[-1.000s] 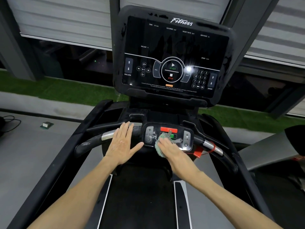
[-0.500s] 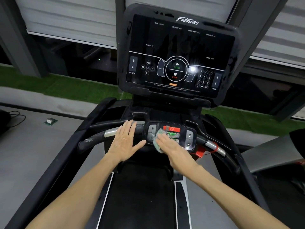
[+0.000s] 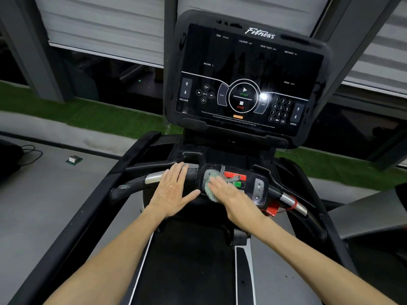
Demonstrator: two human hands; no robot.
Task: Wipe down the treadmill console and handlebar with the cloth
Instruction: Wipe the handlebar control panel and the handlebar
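The treadmill's large dark console screen [image 3: 248, 75] stands ahead of me, tilted toward me. Below it, a small control panel [image 3: 257, 188] with red and green buttons sits in the middle of the black handlebar [image 3: 136, 183]. My right hand [image 3: 233, 194] lies flat on a pale green cloth [image 3: 209, 190] and presses it onto the left half of that panel; much of the cloth is hidden under the hand. My left hand [image 3: 174, 190] rests flat with straight fingers on the handlebar just left of the panel.
The running belt [image 3: 187, 271] stretches below my arms between black side rails. A red safety clip [image 3: 273, 209] hangs at the panel's right. A grey floor with a small box [image 3: 73, 160] and cables lies to the left. Green turf and shutters are behind the console.
My right hand has slid the cloth a little to the left across the small panel. My left hand stays on the handlebar. The camera has shifted slightly.
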